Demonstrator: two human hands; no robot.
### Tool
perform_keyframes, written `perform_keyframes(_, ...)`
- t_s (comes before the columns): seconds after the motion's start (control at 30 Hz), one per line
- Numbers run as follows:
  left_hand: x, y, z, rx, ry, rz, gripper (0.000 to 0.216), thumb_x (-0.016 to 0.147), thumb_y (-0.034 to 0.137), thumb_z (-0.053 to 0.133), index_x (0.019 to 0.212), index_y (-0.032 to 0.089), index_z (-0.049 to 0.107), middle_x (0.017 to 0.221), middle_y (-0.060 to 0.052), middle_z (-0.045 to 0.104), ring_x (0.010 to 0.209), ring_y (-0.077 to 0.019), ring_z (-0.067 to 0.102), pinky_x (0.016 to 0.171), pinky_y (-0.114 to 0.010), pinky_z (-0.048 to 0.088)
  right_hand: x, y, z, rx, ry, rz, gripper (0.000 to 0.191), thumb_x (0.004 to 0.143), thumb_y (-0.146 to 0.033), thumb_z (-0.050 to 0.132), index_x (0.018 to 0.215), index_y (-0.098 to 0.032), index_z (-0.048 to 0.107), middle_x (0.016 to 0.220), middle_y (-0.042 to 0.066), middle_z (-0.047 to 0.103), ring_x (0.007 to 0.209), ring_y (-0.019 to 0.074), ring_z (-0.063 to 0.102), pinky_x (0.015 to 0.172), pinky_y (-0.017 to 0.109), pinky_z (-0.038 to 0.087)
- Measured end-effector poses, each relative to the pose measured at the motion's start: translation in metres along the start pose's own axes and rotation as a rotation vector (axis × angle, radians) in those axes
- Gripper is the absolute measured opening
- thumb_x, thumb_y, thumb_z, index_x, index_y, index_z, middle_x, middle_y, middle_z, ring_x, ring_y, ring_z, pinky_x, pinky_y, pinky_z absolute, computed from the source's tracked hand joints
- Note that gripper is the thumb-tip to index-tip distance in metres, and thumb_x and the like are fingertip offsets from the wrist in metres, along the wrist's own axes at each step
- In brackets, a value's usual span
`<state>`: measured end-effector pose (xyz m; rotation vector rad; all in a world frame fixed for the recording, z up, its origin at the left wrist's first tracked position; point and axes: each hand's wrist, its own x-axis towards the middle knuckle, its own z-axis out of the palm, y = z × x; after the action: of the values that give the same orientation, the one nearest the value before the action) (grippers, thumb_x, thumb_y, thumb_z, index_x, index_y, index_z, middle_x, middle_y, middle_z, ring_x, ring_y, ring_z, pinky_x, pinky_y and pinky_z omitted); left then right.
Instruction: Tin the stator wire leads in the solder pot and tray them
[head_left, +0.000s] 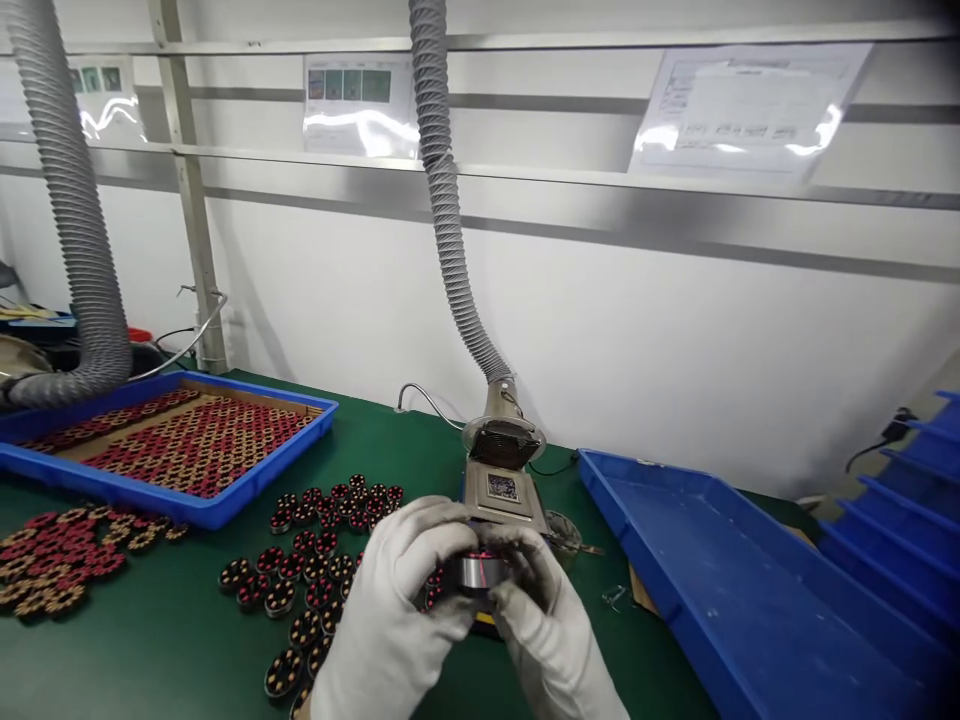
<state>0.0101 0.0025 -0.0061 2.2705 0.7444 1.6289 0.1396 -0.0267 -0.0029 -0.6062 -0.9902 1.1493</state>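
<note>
My left hand [401,595] and my right hand [547,620], both in white gloves with dark-stained fingertips, are closed around one round part [480,572] from its two sides. This part has a shiny metal rim with some red at the top; its underside is hidden by my fingers. Left of my hands lie several round black pieces [304,570] with red or gold spots. Just beyond my hands stands a square metal-topped device [502,490] with a dark, speckled window in its top. A round tin [564,535] is partly hidden beside it.
At left, a blue tray [217,512] holds rows of red and gold ring pieces, with a loose pile [60,560] in front. A grey extraction hose [446,215] hangs over the device. To the right are a large blue tray [720,540] and stacked blue trays [907,520].
</note>
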Motion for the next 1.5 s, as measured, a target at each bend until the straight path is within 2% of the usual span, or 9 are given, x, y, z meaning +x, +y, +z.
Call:
perform_keyframes(0.13,-0.005,-0.005,-0.004,-0.106,-0.032,-0.062,0.043,0.068,0.007,0.058,0.106,0.027,0.051,0.116,-0.002,0.053,0.106,-0.0194,0.051,0.092,-0.032,0.042,0.000,0.002,-0.001,-0.008,0.015,0.073,0.026,0.068,-0.033,0.072,0.091,-0.025,0.066,0.095,0.004,0.064,0.092,0.0203,0.058,0.085,0.032,0.044)
perform_keyframes(0.3,-0.004,-0.005,-0.012,-0.007,-0.170,0.064,0.035,0.079,0.017,0.055,0.112,0.026,0.048,0.118,-0.003,0.052,0.111,-0.0201,0.045,0.095,-0.035,0.039,0.003,-0.006,-0.004,-0.219,-0.210,-0.047,0.024,0.064,-0.035,0.075,0.085,-0.025,0.071,0.086,0.005,0.067,0.082,0.0199,0.061,0.074,0.030,0.048)
perform_keyframes(0.5,0.002,0.006,-0.019,0.230,-0.143,0.251,0.026,0.082,0.013,0.048,0.107,0.019,0.049,0.120,-0.006,0.052,0.113,-0.0241,0.041,0.093,-0.043,0.035,0.002,0.003,-0.001,-0.064,0.038,-0.062,0.008,0.064,-0.031,0.075,0.065,-0.024,0.070,0.074,0.000,0.064,0.074,0.0150,0.059,0.071,0.025,0.048)
perform_keyframes(0.63,0.001,0.008,-0.017,0.016,-0.190,0.094,0.036,0.068,0.003,0.059,0.098,0.022,0.052,0.112,-0.001,0.056,0.106,-0.0192,0.048,0.089,-0.033,0.041,0.002,-0.001,-0.003,0.223,0.104,0.031,0.016,0.061,-0.037,0.075,0.072,-0.027,0.070,0.076,-0.002,0.065,0.075,0.0134,0.059,0.073,0.023,0.047)
perform_keyframes(0.93,0.000,0.009,-0.019,-0.381,-0.294,-0.179,0.035,0.063,0.001,0.059,0.089,0.024,0.059,0.089,0.001,0.061,0.080,-0.0160,0.058,0.078,-0.028,0.046,0.001,-0.014,-0.017,-0.207,-0.223,0.056,0.023,0.054,-0.037,0.080,0.067,-0.021,0.069,0.062,-0.002,0.055,0.056,0.0109,0.046,0.052,0.023,0.035)
perform_keyframes(1.1,0.001,0.015,-0.016,-0.075,-0.122,0.068,0.021,0.067,0.006,0.062,0.082,0.018,0.055,0.091,-0.002,0.061,0.090,-0.0178,0.055,0.079,-0.031,0.043,0.001,0.006,-0.004,-0.135,0.045,-0.208,0.013,0.055,-0.026,0.081,0.057,-0.023,0.068,0.065,-0.002,0.058,0.067,0.0138,0.055,0.062,0.026,0.043)
perform_keyframes(1.27,-0.002,0.019,-0.018,0.485,0.125,0.343,0.014,0.075,0.001,0.050,0.080,0.013,0.056,0.094,-0.005,0.062,0.099,-0.0219,0.051,0.088,-0.038,0.034,0.002,0.001,0.000,0.245,0.331,-0.164,0.007,0.066,-0.033,0.073,0.070,-0.030,0.069,0.073,-0.003,0.068,0.072,0.0146,0.061,0.077,0.033,0.049)
perform_keyframes(1.4,-0.001,0.020,-0.016,0.198,0.037,0.173,0.018,0.069,0.004,0.059,0.082,0.016,0.055,0.094,-0.003,0.061,0.091,-0.0182,0.055,0.082,-0.033,0.040,-0.005,-0.017,-0.002,0.114,0.284,-0.129,0.015,0.063,-0.030,0.075,0.076,-0.026,0.070,0.082,0.000,0.070,0.080,0.0166,0.063,0.082,0.032,0.047)
perform_keyframes(1.5,-0.003,0.019,-0.010,-0.208,-0.143,-0.246,0.029,0.057,0.005,0.066,0.081,0.020,0.056,0.089,0.000,0.061,0.084,-0.0165,0.057,0.075,-0.027,0.046,-0.010,-0.023,-0.001,-0.105,0.108,-0.019,0.027,0.058,-0.030,0.078,0.082,-0.022,0.070,0.079,0.003,0.067,0.072,0.0180,0.061,0.069,0.030,0.047)
